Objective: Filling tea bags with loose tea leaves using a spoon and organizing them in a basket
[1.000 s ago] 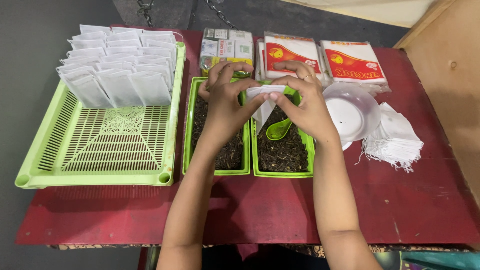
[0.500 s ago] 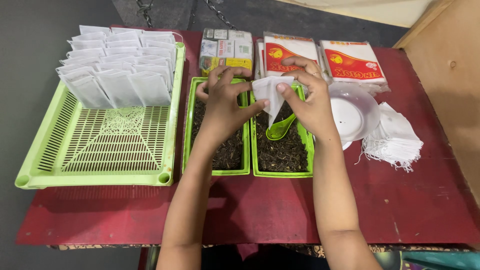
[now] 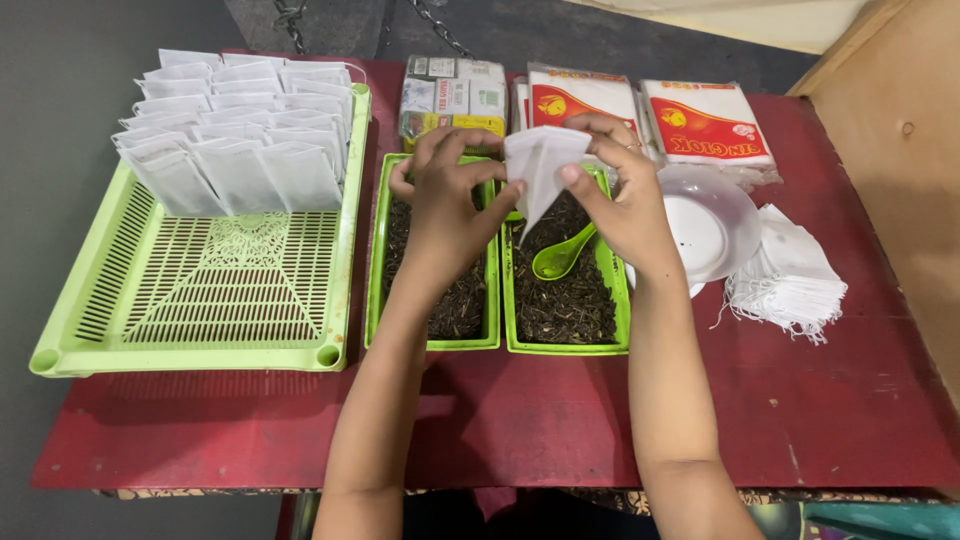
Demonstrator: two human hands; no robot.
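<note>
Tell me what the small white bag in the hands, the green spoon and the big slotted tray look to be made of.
The small white bag, pinched by the left hand and right hand, looks like thin matte filter paper or non-woven fabric: it creases softly. The green spoon seems glossy moulded plastic, showing highlights. The light-green slotted tray looks like rigid plastic with a moulded grid.

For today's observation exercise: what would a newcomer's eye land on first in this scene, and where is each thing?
Both hands, left hand and right hand, pinch a small white filter bag above two green trays of dark loose tea, where a green spoon lies. At the left, a large green basket holds rows of white bags along its far end.
</note>
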